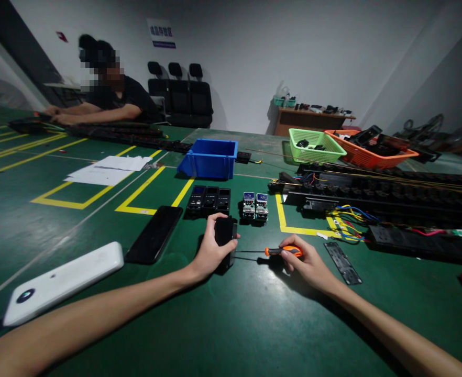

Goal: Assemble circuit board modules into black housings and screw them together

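Observation:
My left hand [211,248] is closed round a black rectangular device housing [226,230], held on edge at the green table. In my right hand [304,262] is a screwdriver [284,252] with an orange and black handle. Its thin shaft points left and its tip meets or nearly meets the housing's right side; I cannot tell which. Just beyond the housing stand several black modules [208,200] in a row, with two small circuit boards [255,206] bearing little screens to their right. A flat black cover plate [342,263] lies right of my right hand.
A phone [154,234] and a white power bank-like device [64,283] lie at left. Farther back are papers [107,170], a blue bin [211,158], a green basket [315,146] and an orange basket [372,152]. Long black rails [380,193] with loose wires fill the right. Another person [113,94] works across the table.

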### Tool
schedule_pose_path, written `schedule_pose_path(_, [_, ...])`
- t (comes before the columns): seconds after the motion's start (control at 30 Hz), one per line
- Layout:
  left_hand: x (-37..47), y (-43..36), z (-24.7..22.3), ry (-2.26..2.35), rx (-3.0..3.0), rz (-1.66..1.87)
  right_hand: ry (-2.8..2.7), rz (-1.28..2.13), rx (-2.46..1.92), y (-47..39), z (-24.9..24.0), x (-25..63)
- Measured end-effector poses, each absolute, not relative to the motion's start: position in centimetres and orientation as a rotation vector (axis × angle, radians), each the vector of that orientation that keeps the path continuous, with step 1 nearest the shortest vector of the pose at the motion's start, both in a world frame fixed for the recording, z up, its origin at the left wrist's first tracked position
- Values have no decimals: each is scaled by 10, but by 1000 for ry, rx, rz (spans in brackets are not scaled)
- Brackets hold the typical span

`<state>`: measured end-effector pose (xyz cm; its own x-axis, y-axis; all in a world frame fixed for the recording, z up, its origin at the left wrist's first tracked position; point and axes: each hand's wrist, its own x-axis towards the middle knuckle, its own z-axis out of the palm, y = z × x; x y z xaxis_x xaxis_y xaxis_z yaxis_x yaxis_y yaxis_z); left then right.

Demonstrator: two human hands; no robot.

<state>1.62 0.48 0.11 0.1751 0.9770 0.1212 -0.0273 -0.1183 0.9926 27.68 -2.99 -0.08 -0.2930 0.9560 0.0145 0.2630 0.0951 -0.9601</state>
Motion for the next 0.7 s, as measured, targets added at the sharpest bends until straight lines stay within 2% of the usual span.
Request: schedule_pose_path(0.7, [17, 3, 3, 982, 1378, 1135, -1907, 988, -1235, -31, 1, 281])
